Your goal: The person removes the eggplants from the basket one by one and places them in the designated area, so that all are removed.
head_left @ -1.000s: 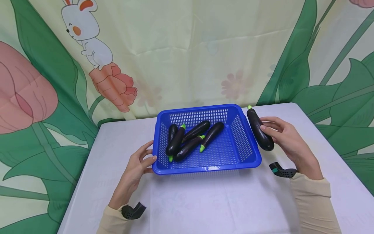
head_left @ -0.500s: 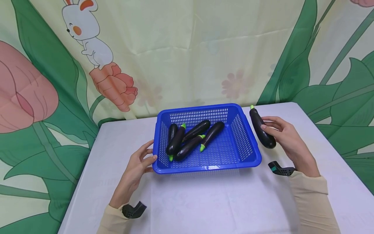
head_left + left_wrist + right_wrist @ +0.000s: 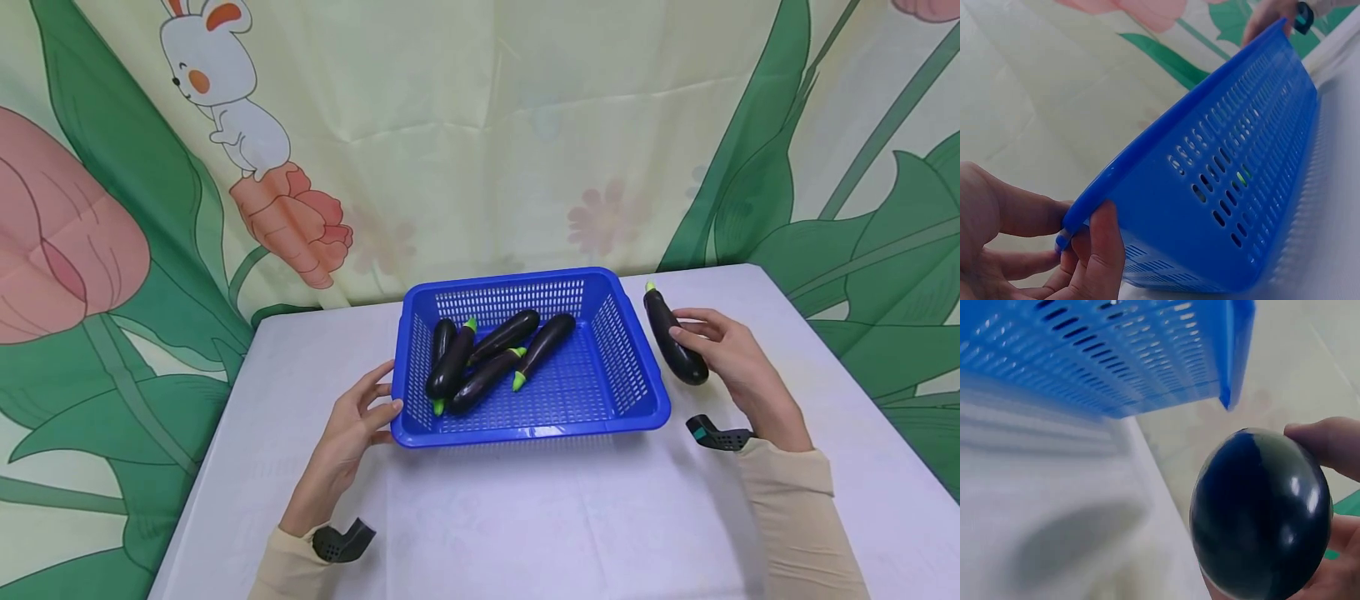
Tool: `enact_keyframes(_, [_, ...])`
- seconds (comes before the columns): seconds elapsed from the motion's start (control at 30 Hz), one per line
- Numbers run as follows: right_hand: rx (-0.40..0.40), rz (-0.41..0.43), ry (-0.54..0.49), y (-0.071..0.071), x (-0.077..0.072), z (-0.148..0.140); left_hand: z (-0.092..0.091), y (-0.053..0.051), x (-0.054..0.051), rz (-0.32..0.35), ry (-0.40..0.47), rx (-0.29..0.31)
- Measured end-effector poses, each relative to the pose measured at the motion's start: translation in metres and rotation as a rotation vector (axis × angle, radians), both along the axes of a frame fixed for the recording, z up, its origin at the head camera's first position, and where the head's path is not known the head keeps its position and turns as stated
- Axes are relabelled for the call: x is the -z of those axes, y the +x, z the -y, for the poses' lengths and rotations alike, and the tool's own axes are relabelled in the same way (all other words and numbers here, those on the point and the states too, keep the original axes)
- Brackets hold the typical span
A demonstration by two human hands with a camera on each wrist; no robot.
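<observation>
In the head view a blue plastic basket (image 3: 525, 433) holds several dark purple eggplants (image 3: 452, 358) with green stem ends, gathered in its left half. My left hand (image 3: 347, 429) grips the left rim, thumb on one side and fingers on the other, as the left wrist view shows. Just beyond the basket's right side, my right hand (image 3: 738, 362) holds another eggplant (image 3: 672, 337) between thumb and fingers, its green end pointing away. Seen from the right wrist, the rounded end of this eggplant (image 3: 1260, 515) hides part of the fingers, and its shadow falls on the table apart from it.
The basket stands on a table with a white cloth (image 3: 487, 517). Behind it hangs a printed curtain (image 3: 450, 167) with a rabbit, tulips and green leaves. A black wrist strap piece (image 3: 343, 542) sits on the left wrist, another (image 3: 720, 435) on the right.
My right hand has shifted the held eggplant slightly to the right, a little away from the basket's rim. The left hand, the basket and the eggplants inside look unmoved.
</observation>
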State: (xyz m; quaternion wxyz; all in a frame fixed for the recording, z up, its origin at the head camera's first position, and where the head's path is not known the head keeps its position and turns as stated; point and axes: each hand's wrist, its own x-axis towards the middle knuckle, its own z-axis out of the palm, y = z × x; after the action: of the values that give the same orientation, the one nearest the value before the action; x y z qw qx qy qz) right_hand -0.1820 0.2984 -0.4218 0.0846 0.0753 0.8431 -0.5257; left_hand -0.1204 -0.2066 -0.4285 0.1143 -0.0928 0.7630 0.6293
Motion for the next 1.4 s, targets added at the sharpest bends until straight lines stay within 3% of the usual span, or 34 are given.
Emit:
enact_keyframes(0.67, [0.025,0.077,0.066,-0.003,0.014,-0.002,0.001,0.0,-0.001,-0.002,-0.01,0.004])
enact_keyframes(1.4, [0.002,0.073,0.147,-0.008,0.03,-0.008,0.001,-0.001,0.002,-0.002,-0.011,-0.001])
